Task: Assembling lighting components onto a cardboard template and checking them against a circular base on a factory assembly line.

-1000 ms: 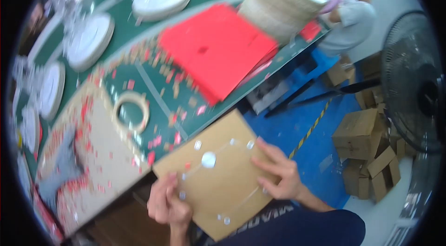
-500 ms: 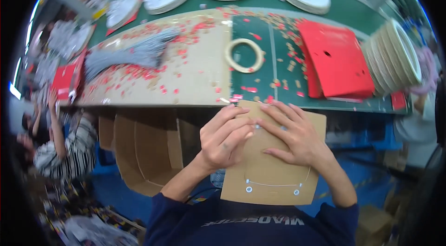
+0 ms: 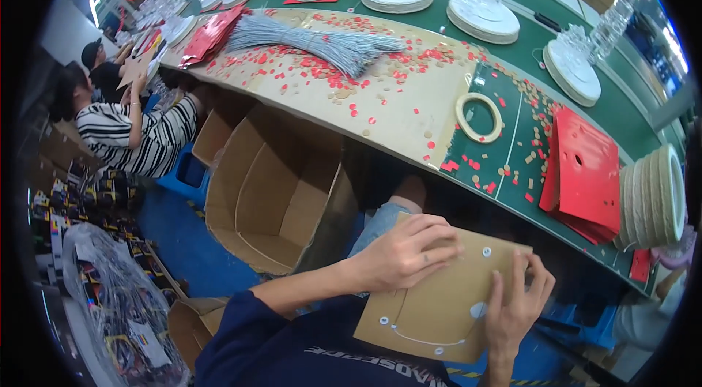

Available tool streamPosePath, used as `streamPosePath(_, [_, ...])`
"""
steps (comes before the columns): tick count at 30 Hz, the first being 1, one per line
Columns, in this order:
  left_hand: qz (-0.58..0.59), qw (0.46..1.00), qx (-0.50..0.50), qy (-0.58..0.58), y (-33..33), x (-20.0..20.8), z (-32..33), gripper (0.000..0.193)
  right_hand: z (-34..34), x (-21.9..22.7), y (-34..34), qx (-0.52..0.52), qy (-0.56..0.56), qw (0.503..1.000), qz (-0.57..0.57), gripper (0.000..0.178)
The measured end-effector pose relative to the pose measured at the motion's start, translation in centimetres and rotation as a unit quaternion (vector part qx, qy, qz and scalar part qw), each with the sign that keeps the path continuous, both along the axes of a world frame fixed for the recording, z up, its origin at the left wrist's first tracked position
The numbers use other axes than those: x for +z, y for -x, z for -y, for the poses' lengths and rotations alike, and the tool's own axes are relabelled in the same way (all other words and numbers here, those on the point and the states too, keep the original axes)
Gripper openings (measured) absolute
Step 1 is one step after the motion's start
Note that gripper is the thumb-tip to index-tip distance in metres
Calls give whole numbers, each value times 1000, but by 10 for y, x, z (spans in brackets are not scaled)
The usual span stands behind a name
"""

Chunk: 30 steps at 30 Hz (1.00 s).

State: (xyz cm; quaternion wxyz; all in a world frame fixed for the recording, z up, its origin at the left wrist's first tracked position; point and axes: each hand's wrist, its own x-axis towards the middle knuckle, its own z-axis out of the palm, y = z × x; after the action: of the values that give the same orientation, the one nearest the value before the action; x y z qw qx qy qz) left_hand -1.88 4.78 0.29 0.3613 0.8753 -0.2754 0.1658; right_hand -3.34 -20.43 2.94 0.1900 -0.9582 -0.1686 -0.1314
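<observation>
A brown cardboard sheet (image 3: 428,303) rests tilted over my lap, below the table edge. White round eyelets dot its corners, and a thin white cord (image 3: 430,339) runs between two small fasteners near its lower edge. My left hand (image 3: 413,255) lies over the sheet's upper left part, fingers curled and pressed together. Whatever is pinched there is hidden beneath the fingers. Gripping the right edge is my right hand (image 3: 518,303), thumb on the face near a white oval spot (image 3: 478,310) and fingers bent round the upper right corner.
On the table lie a grey wire-tie bundle (image 3: 314,43), a tape ring (image 3: 461,115), red sheets (image 3: 585,164) and scattered red and brown bits. Pale discs (image 3: 647,197) are stacked at right. A large open cardboard box (image 3: 281,189) stands left of me; a person in stripes (image 3: 135,127) sits beyond.
The view has swung left. The cardboard sheet has tilted, and my right hand has gone from lying flat on it to gripping its right edge. My left hand stays near its top.
</observation>
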Motion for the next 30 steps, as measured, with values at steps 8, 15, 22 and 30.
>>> streamPosePath(8, [86,994,-66,10,-17,4,13,18,-1,-24,-14,51,-276,960,-17,23])
streamPosePath(15, [66,991,-114,26,-23,3,30,21,11,-27,-26,36,-333,940,-70,14])
streamPosePath(22, [38,992,-118,-33,-43,17,30,13,5,-21,-46,22,-312,949,-27,15])
streamPosePath(30, [-37,998,14,44,-49,18,53,17,2,-24,-45,-11,-322,947,-8,18])
